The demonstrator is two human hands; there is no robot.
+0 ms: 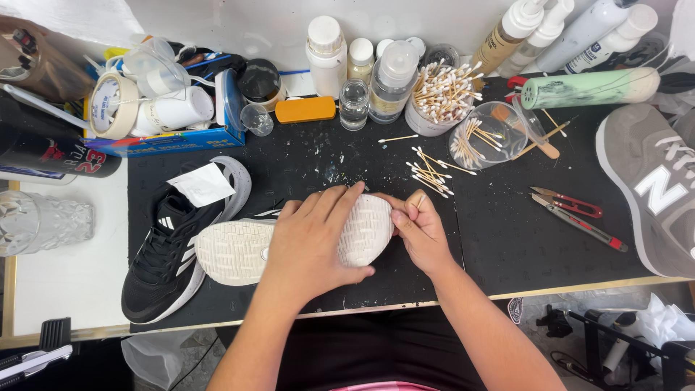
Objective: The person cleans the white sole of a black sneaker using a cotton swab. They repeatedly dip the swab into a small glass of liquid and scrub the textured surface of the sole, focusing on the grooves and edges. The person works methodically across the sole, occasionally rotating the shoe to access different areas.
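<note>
A sneaker lies sole-up (235, 250) on the black mat (499, 239) in front of me, its white textured sole facing the camera. My left hand (315, 242) presses flat on the middle of the sole and holds it down. My right hand (420, 228) sits at the toe end, pinching a thin wooden-stemmed cotton swab against the sole's edge. A matching black sneaker (170, 253) with white stripes stands upright just to the left, a white paper slip tucked in its opening.
Loose cotton swabs (431, 170) lie beyond the shoe, with a full cup of swabs (438, 98) and a clear tipped cup (489, 134). Bottles and jars (394, 76) line the back. Red snips (572, 205) and a grey sneaker (655, 188) are at right.
</note>
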